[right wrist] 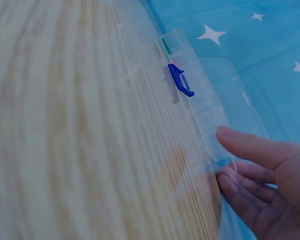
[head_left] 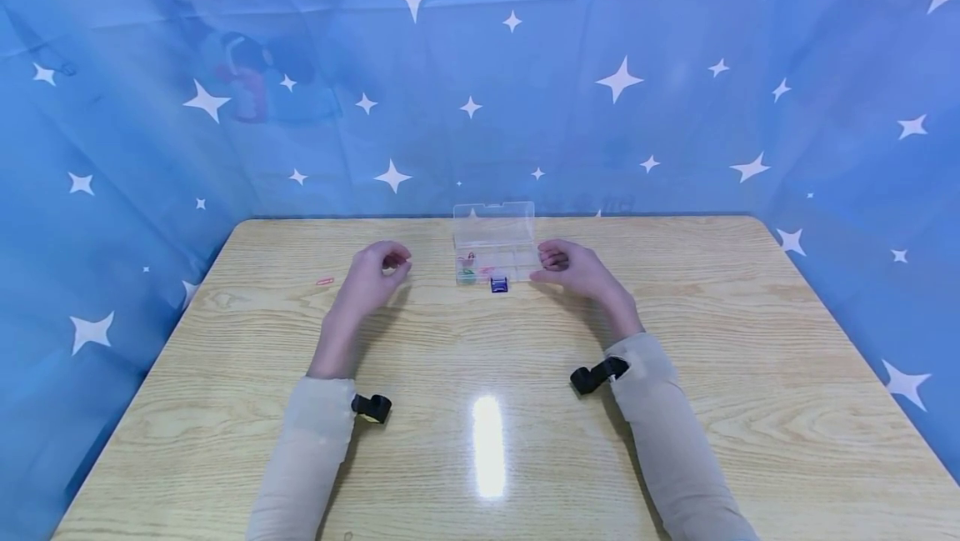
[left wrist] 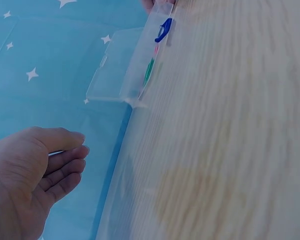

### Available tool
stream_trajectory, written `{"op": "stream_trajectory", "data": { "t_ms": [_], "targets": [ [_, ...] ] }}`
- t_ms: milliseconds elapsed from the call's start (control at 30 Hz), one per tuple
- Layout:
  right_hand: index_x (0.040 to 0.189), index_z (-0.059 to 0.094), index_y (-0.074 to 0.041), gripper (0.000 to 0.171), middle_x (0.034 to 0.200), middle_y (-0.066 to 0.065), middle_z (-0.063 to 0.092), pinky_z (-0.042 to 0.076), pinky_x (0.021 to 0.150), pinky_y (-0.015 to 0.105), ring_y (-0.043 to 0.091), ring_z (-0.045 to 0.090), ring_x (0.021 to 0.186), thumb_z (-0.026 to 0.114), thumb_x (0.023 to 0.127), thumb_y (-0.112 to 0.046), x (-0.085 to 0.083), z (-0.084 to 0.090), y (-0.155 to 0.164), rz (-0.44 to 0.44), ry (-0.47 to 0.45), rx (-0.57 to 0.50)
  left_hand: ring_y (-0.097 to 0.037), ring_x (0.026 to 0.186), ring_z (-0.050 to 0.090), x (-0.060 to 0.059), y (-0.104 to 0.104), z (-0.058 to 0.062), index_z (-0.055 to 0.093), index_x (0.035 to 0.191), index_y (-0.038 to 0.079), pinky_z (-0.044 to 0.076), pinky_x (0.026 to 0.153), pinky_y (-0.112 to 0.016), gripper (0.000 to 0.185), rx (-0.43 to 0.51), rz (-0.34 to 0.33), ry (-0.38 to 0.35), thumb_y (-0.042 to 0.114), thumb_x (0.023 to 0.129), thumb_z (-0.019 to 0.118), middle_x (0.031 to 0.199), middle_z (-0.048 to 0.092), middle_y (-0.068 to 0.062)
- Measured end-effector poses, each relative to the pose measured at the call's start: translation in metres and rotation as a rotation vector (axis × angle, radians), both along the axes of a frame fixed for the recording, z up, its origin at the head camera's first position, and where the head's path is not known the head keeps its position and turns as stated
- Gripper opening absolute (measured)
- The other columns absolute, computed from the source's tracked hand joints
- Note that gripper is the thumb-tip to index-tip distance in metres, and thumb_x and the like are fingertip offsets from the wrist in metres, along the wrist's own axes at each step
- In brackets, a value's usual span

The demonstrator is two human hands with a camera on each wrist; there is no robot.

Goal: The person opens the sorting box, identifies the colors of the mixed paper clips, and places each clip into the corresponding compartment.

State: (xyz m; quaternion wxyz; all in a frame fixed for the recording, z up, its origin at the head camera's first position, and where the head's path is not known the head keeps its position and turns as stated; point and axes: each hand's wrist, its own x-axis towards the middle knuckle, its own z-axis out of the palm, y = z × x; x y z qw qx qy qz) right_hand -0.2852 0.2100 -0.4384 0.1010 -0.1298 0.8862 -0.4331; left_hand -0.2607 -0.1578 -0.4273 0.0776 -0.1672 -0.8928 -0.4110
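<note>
A clear plastic compartment box sits near the table's far edge, its transparent lid raised at the back. Inside its left compartments are small red, green and pink pieces. A blue latch projects from the front wall. At the box's right end, my right hand holds it, thumb by the front corner and fingers curled along the side. My left hand hovers left of the box, fingers loosely bent; in the left wrist view nothing shows between thumb and fingertips.
A small red clip-like piece lies on the wooden table, left of my left hand. Behind the table hangs a blue curtain with white stars. Black wrist cameras sit on both sleeves.
</note>
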Motion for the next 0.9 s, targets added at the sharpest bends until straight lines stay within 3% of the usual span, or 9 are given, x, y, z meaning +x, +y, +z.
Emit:
{"op": "stream_trajectory", "data": {
  "t_ms": [267, 533, 900],
  "targets": [
    [0.141, 0.05, 0.003, 0.064, 0.121, 0.016, 0.061, 0.048, 0.101, 0.044, 0.031, 0.059, 0.113, 0.077, 0.091, -0.026, -0.001, -0.002, 0.001, 0.01, 0.024, 0.006, -0.032, 0.096, 0.064, 0.003, -0.018, 0.0, 0.068, 0.111, -0.007, 0.052, 0.09, -0.047, 0.017, -0.014, 0.024, 0.016, 0.002, 0.097, 0.064, 0.104, 0.068, -0.019],
    [0.142, 0.05, 0.0, 0.063, 0.124, 0.015, 0.061, 0.047, 0.102, 0.044, 0.03, 0.058, 0.115, 0.077, 0.092, -0.026, 0.0, 0.001, 0.0, -0.001, -0.009, 0.002, -0.034, 0.096, 0.064, 0.006, -0.037, 0.002, 0.068, 0.111, -0.008, 0.051, 0.09, -0.048, 0.019, -0.019, 0.06, 0.023, 0.003, 0.097, 0.065, 0.104, 0.068, -0.021],
    [0.143, 0.05, -0.001, 0.064, 0.125, 0.015, 0.061, 0.047, 0.102, 0.043, 0.03, 0.058, 0.115, 0.078, 0.091, -0.027, 0.001, 0.002, 0.0, -0.004, -0.022, -0.005, -0.036, 0.099, 0.062, 0.01, -0.07, -0.005, 0.066, 0.118, -0.01, 0.05, 0.091, -0.05, 0.025, -0.026, 0.103, -0.002, 0.004, 0.097, 0.063, 0.107, 0.066, -0.023]
  ]
}}
